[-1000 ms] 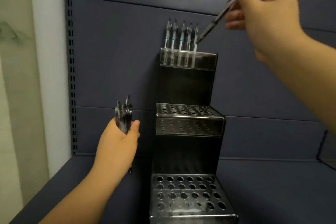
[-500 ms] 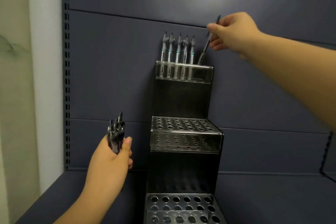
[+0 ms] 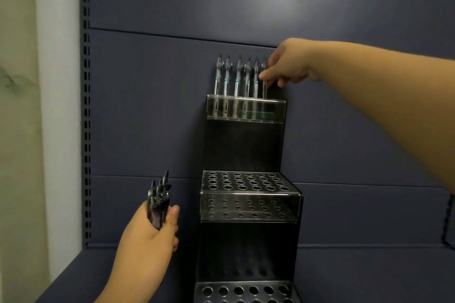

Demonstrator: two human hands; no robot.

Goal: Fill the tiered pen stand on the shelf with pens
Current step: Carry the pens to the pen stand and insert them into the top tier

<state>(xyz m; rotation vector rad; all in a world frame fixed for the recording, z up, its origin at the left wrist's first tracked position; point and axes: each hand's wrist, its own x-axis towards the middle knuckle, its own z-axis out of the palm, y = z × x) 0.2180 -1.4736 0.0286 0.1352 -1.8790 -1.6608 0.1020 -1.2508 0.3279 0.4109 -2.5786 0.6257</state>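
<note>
A: The dark blue-grey metal shelf (image 3: 369, 275) with its panelled back is taken in first, and on it the black three-tiered perforated pen stand (image 3: 248, 194), set against the back panel.

B: The top tier is being worked. A row of clear-barrelled pens with green bands (image 3: 236, 76) is seen standing upright in its rear holes.

A: And a change is noted: a second ago the rightmost pen (image 3: 264, 79) was carried tilted above the stand; now it is seated upright at the row's right end.

B: It is pinched near its top by the right hand (image 3: 290, 69), thumb and fingertips closed on the barrel.

A: Six placed, it is judged. The middle and bottom tiers are left bare.

B: A bundle of dark pens (image 3: 158, 202) is gripped in the left hand (image 3: 147, 236), fingers curled round it, beside the middle tier.
</note>
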